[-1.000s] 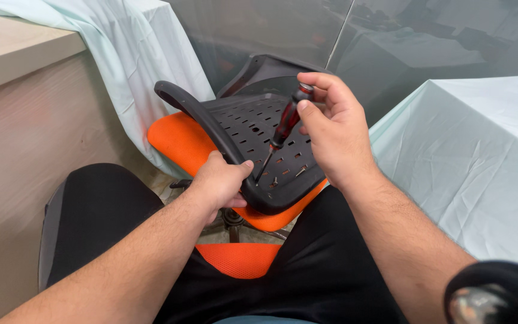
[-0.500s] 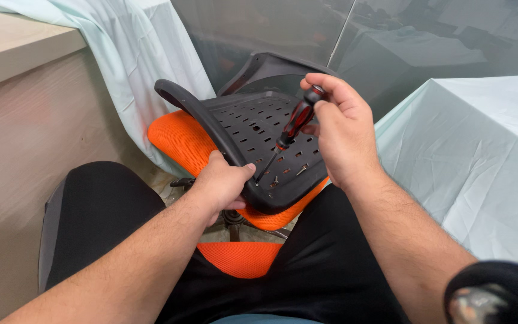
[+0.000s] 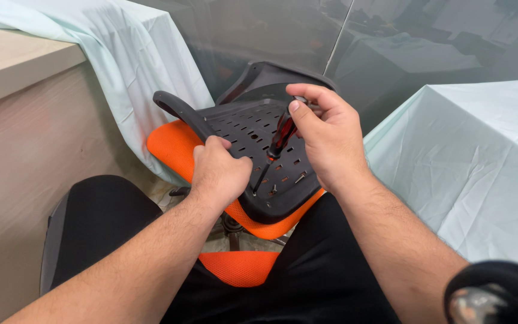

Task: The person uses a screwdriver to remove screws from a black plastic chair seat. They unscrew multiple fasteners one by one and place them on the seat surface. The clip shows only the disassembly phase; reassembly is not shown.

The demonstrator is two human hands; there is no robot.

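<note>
A black perforated plastic chair panel with an orange mesh cushion under it lies tilted across my lap. My left hand grips the panel's curved black rim near its lower edge. My right hand holds a red and black screwdriver by the handle. Its shaft slants down to a spot on the panel right beside my left fingers, where small screws sit in the holes.
A pale green cloth covers a table on the right, another drapes over the wooden counter on the left. A dark glass partition stands behind. A black armrest is at the bottom right, an orange seat lies below.
My left hand has slid higher up the rim and closed more over it. My right hand has turned on the screwdriver handle, and the view has shifted slightly down.
</note>
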